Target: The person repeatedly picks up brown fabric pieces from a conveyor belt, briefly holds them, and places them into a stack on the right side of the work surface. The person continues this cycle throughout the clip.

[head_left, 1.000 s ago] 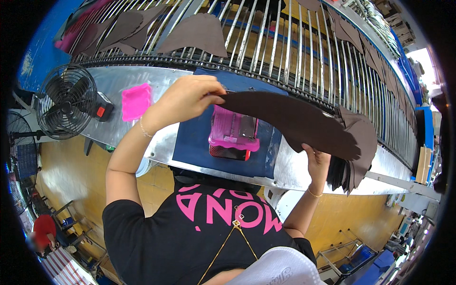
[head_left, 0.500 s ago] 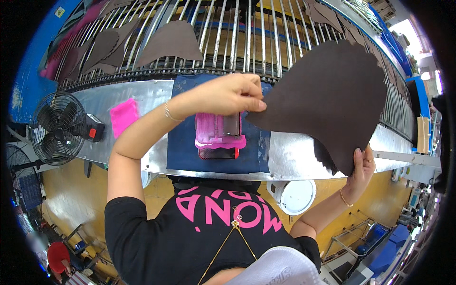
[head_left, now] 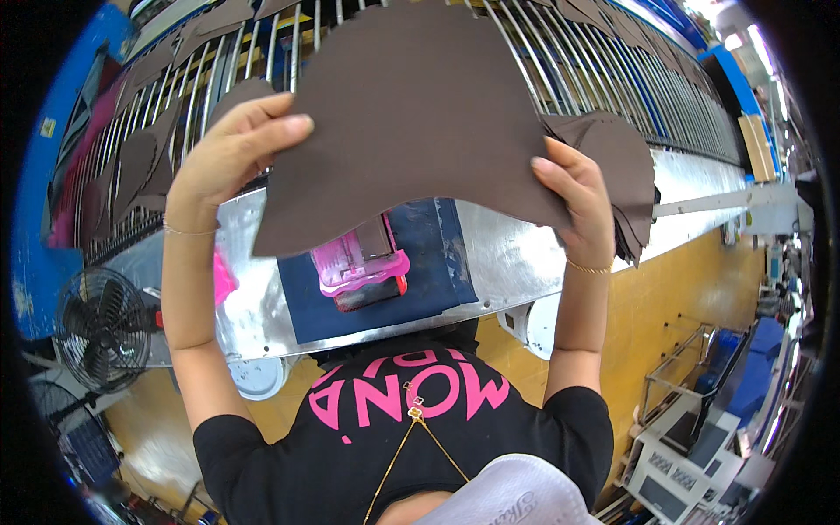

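Note:
I hold a large brown cut piece of sheet material (head_left: 411,114) up in front of me with both hands. My left hand (head_left: 232,144) grips its left edge and my right hand (head_left: 582,197) grips its right edge. Below it, on a dark blue mat (head_left: 429,262), sits a pink plastic tray (head_left: 359,267) with a small dark piece in it. A stack of more brown pieces (head_left: 626,171) lies on the metal table just right of my right hand.
A rack of metal rods (head_left: 595,61) carrying several brown pieces runs behind the shiny metal table (head_left: 516,254). A black fan (head_left: 105,328) stands at the left, beside a pink pad (head_left: 223,280). Yellow floor and blue crates lie to the right.
My right hand came up from below the table edge to grip the piece's right edge. The piece now faces me flat, held higher and more centred over the pink tray.

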`<state>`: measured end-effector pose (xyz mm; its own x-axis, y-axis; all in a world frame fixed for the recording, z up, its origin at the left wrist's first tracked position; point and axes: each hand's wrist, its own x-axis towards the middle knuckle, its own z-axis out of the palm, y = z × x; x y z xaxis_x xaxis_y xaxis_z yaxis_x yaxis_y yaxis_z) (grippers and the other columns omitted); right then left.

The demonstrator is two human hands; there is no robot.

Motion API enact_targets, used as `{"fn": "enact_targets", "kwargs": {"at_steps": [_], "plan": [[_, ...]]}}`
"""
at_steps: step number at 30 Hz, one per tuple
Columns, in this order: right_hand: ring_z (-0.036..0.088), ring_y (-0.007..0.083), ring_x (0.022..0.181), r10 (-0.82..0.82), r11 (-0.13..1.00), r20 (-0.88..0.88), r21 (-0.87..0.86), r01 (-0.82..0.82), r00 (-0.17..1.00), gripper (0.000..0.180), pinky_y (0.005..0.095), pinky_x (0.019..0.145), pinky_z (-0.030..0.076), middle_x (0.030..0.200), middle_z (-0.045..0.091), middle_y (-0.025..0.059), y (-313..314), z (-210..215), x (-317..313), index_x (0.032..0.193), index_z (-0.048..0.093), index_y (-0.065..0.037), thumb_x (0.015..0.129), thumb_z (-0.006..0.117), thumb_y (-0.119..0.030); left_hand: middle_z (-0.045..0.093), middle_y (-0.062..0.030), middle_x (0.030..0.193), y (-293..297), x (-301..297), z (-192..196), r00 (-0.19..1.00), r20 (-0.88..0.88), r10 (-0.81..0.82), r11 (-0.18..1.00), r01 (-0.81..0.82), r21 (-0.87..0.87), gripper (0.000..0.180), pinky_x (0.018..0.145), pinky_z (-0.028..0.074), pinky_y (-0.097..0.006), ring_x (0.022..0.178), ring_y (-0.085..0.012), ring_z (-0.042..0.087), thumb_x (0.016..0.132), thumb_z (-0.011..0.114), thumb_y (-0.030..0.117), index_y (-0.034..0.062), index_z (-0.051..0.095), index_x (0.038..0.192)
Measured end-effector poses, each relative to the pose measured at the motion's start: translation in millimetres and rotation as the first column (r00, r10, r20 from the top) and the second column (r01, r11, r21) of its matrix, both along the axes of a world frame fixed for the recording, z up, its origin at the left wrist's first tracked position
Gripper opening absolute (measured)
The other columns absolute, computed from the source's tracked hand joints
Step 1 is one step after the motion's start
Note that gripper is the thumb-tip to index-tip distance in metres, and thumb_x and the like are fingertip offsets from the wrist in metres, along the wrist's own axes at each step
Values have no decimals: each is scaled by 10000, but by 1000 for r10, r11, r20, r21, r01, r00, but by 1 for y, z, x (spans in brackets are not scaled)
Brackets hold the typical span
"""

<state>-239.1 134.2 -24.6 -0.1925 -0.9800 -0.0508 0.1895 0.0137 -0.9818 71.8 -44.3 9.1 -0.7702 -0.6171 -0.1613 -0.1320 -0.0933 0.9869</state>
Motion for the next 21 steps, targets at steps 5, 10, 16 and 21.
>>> {"fn": "enact_targets", "kwargs": {"at_steps": [5,10,16,21], "plan": [[610,90,855,188,982,139,6,-191,972,379,209,764,495,1027,636,108,-24,-2,27,1164,536,100,853,608,-104,642,-51,952,-26,-11,4,943,-8,331,943,-331,-40,354,675,507,-213,804,-87,615,883,594,264,-4,571,1113],[637,120,823,281,956,142,38,-289,949,398,249,686,533,1061,626,125,-41,0,44,1199,518,67,893,569,-182,634,-3,890,-66,16,-10,975,67,214,963,-199,-183,325,645,491,-177,739,-51,605,853,636,262,27,588,1074],[676,209,772,-158,986,71,-47,162,985,386,248,609,568,1017,621,203,-33,-4,5,1227,474,39,961,456,-240,632,-18,861,-107,69,-6,862,-305,404,862,-471,-188,205,542,494,-183,654,-78,621,878,604,147,87,529,1059],[677,173,760,-308,944,102,-87,317,946,289,234,618,573,971,643,148,3,-24,-45,1150,534,1,966,449,-205,608,-75,884,-142,122,-48,711,-390,585,722,-675,-149,305,446,476,-204,587,-161,624,894,553,75,38,440,1175]]}}
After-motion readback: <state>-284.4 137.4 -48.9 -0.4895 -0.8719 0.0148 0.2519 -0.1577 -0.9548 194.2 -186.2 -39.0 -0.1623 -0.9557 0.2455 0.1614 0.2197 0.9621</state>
